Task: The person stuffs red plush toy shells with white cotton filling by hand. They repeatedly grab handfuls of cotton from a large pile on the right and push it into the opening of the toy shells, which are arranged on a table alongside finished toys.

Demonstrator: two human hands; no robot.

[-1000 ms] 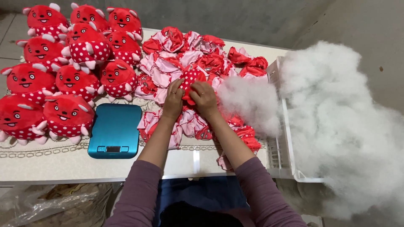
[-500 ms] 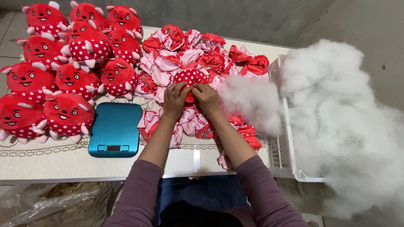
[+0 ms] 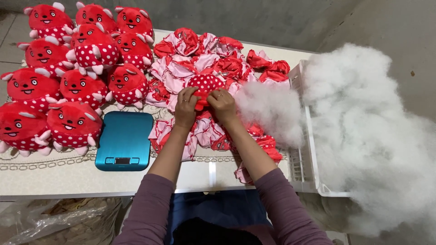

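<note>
Red dotted toy skin (image 3: pixel 205 85) lies on the pile of skins (image 3: pixel 200 63) near the table's (image 3: pixel 68 174) far edge, just beyond both hands, with left hand (image 3: pixel 186 107) and right hand (image 3: pixel 221 104) equally near, pinching its near end.

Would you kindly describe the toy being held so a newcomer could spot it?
Start at the white table, then find the pile of flat red and pink skins. At its front edge, both hands grip the red dotted toy, the only puffed-up one there.
</note>
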